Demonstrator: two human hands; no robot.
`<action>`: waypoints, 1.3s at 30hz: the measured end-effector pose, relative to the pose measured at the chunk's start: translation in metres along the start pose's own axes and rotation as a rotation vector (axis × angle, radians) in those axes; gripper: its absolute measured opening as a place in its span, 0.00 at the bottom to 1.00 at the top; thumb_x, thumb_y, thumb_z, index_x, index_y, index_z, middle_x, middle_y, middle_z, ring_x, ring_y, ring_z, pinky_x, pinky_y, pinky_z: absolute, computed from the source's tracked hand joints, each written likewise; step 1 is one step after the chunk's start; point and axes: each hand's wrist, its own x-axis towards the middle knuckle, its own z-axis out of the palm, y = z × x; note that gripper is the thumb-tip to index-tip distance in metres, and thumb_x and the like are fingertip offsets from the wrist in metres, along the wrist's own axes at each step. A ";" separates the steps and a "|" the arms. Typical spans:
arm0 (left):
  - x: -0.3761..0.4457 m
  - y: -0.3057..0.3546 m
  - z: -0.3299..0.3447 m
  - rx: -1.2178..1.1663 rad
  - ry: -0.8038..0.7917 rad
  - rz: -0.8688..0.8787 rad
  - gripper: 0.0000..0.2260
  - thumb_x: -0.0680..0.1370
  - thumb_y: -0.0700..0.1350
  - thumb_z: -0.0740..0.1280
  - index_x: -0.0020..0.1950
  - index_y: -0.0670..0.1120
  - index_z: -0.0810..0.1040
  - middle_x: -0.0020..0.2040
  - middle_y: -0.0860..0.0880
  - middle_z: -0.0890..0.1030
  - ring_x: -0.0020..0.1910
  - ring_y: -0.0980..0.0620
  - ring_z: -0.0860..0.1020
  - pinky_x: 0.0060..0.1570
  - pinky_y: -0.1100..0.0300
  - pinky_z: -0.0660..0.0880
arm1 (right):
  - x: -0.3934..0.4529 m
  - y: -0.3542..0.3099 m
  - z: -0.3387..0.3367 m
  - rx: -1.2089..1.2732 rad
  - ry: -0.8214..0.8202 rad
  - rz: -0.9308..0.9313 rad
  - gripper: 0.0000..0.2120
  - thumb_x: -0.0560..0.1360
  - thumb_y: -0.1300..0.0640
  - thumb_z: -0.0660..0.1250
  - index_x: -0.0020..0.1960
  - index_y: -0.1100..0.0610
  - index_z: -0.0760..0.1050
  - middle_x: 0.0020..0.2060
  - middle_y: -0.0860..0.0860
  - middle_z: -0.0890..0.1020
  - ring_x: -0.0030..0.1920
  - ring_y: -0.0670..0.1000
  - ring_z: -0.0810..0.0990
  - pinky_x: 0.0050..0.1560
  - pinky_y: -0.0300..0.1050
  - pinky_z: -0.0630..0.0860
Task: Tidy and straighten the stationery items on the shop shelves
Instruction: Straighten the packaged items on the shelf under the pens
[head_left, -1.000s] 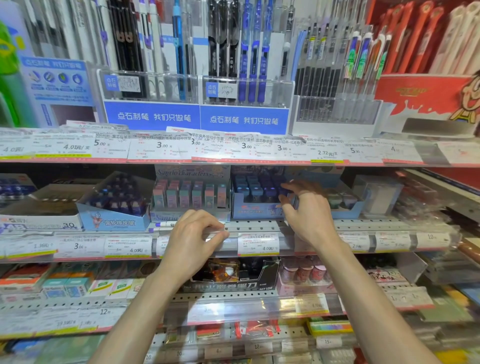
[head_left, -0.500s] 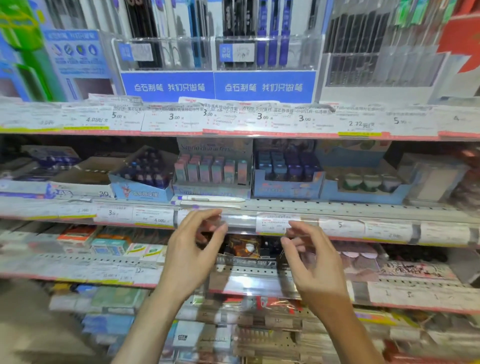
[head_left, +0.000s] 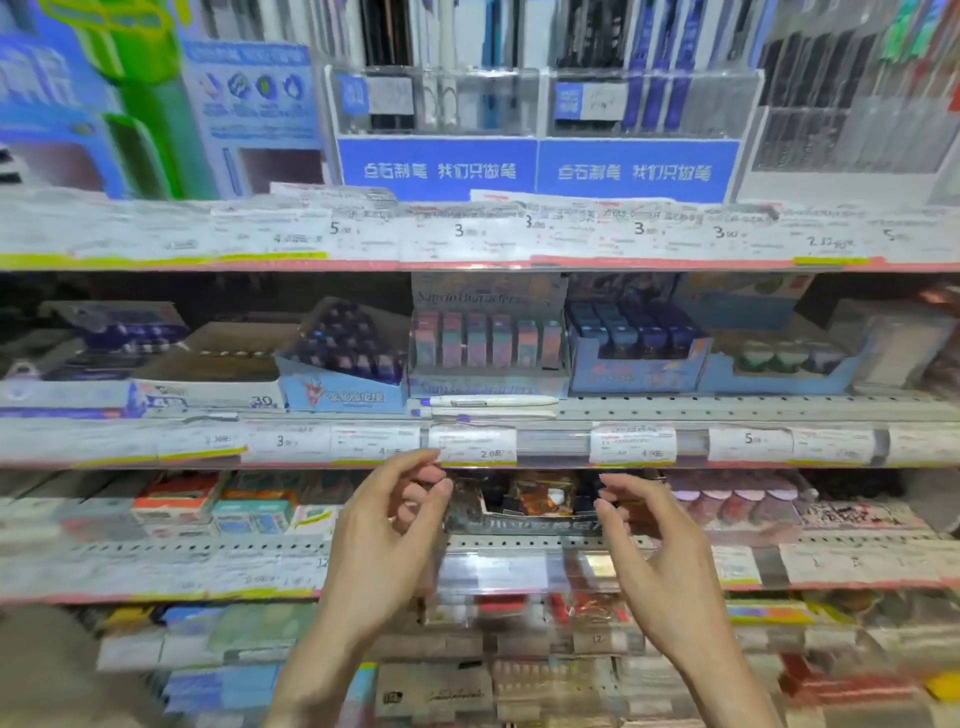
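Observation:
My left hand (head_left: 387, 530) and my right hand (head_left: 649, 551) hover in front of the third shelf, fingers curled and apart, holding nothing. Between them sits a dark display box (head_left: 530, 506) of small packaged items, one hand at each side of it; touch cannot be told through the blur. One shelf up stand a pastel eraser box (head_left: 488, 343), a blue box of dark items (head_left: 636, 348) and a tilted blue box (head_left: 345, 358). Two loose white pens (head_left: 488, 401) lie along that shelf's front edge.
Price-label rails (head_left: 634, 444) run along every shelf edge. Clear pen racks with blue signs (head_left: 535, 169) fill the top shelf. Pink-capped items (head_left: 727, 501) sit right of the dark box, small teal and orange boxes (head_left: 249, 512) left of it. Lower shelves hold more packets.
My right hand has come out of the blue box on the second shelf and dropped to the third shelf. My left hand has lowered too. The view has shifted down and closer.

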 end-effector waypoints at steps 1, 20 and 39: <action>0.005 -0.001 -0.009 -0.009 -0.005 0.013 0.09 0.77 0.44 0.71 0.55 0.55 0.80 0.46 0.55 0.83 0.41 0.54 0.79 0.42 0.64 0.77 | -0.001 -0.007 0.006 -0.012 0.007 -0.003 0.08 0.78 0.54 0.68 0.56 0.46 0.78 0.50 0.39 0.81 0.51 0.38 0.78 0.51 0.25 0.69; 0.057 0.018 -0.068 0.282 -0.096 0.314 0.12 0.77 0.52 0.70 0.60 0.57 0.77 0.51 0.62 0.78 0.51 0.62 0.76 0.49 0.67 0.73 | 0.059 -0.091 0.027 -0.210 0.013 -0.255 0.07 0.77 0.54 0.69 0.55 0.49 0.78 0.49 0.41 0.79 0.51 0.42 0.77 0.53 0.36 0.71; 0.097 0.045 -0.021 0.993 -0.367 0.484 0.14 0.81 0.57 0.59 0.57 0.51 0.77 0.52 0.53 0.76 0.55 0.52 0.71 0.43 0.59 0.65 | 0.139 -0.091 0.021 -0.573 -0.718 -0.202 0.11 0.76 0.49 0.69 0.57 0.50 0.78 0.45 0.45 0.80 0.45 0.46 0.77 0.46 0.42 0.74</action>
